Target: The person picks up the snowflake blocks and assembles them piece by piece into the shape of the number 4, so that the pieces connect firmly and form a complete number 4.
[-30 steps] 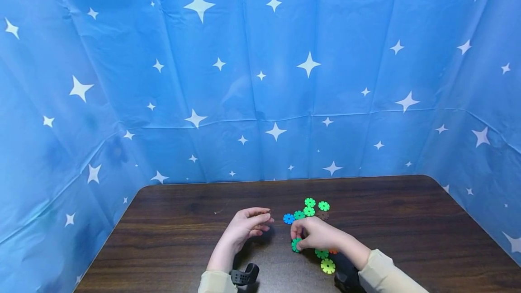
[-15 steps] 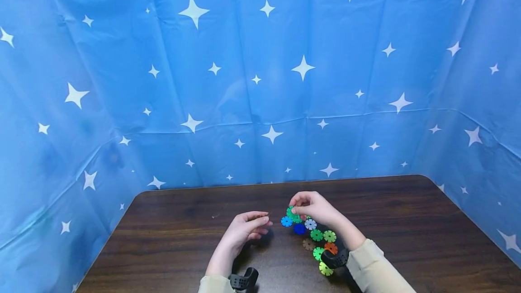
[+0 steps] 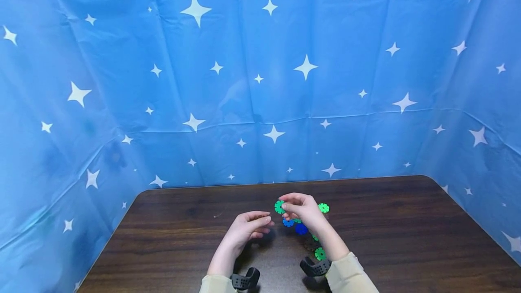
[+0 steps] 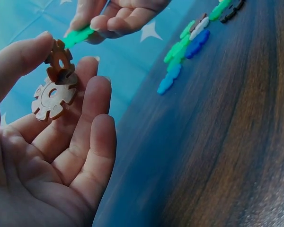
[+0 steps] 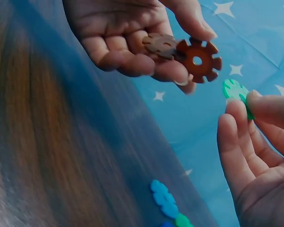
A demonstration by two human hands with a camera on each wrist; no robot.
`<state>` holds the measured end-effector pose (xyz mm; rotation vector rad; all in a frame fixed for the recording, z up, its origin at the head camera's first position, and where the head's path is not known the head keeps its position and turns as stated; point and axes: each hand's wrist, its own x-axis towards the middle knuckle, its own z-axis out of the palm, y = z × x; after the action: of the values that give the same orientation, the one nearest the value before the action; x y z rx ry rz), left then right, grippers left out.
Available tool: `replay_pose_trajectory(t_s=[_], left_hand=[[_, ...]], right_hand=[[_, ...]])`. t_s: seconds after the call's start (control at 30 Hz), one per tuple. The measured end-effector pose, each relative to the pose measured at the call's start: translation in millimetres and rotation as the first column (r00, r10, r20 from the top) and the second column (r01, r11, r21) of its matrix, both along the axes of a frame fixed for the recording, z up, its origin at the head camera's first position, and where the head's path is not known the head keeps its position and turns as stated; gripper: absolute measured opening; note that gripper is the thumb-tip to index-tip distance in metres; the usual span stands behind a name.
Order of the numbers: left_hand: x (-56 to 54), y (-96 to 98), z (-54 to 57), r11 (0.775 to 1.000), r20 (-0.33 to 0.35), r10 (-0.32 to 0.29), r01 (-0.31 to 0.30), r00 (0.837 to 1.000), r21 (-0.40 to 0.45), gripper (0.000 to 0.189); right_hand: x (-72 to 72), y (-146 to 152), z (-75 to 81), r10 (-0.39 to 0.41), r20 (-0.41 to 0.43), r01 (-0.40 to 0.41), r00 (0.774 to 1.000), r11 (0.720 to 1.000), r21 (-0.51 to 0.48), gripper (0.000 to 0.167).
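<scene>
My left hand (image 3: 244,227) is raised over the table and holds two joined notched plastic discs. In the left wrist view, the upper brown disc (image 4: 54,66) is between thumb and fingers, slotted at an angle into a paler brown disc (image 4: 62,98) that lies against the fingers. To its right, my right hand (image 3: 303,211) pinches a green notched disc (image 3: 279,207) by one side between thumb and fingertips. This green disc (image 5: 233,89) faces the brown pair in the right wrist view, with a gap between them.
Several loose discs lie below and beside the right hand, among them a light blue disc (image 3: 288,223), a dark blue disc (image 3: 301,229) and a green disc (image 3: 320,253). A starred blue curtain (image 3: 260,103) stands behind the dark wooden table (image 3: 171,238).
My right hand picked up the green disc near the front, lifted it away and carried it left toward the left hand. My left hand has stayed nearly still.
</scene>
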<state>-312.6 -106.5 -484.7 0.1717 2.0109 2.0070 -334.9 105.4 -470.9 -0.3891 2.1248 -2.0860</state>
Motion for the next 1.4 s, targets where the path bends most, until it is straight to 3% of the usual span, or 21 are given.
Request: replay_pose_trajectory(t_s=[0.2,0.9,1.4], left_hand=[[2.5,0.0,1.5,1.0,-0.008,-0.004,0.004,1.0,-0.001,0.048],[0.2,-0.3,-0.3,1.0,0.013,0.01,-0.01,1.0,-0.006,0.044],[1.9,-1.6,-1.0,0.997,-0.024,0.005,-0.003,1.0,0.071,0.037]], right_hand=[[1.6,-8,-6.3,-0.072,0.032,0.073,0.997,0.996,-0.041,0.031],[7.6,-18,-4.5,-0.064,0.021,0.065,0.998,0.996,-0.055,0.027],[10.1,-21,-4.9,-0.053,0.023,0.055,0.998,0.995,-0.087,0.023]])
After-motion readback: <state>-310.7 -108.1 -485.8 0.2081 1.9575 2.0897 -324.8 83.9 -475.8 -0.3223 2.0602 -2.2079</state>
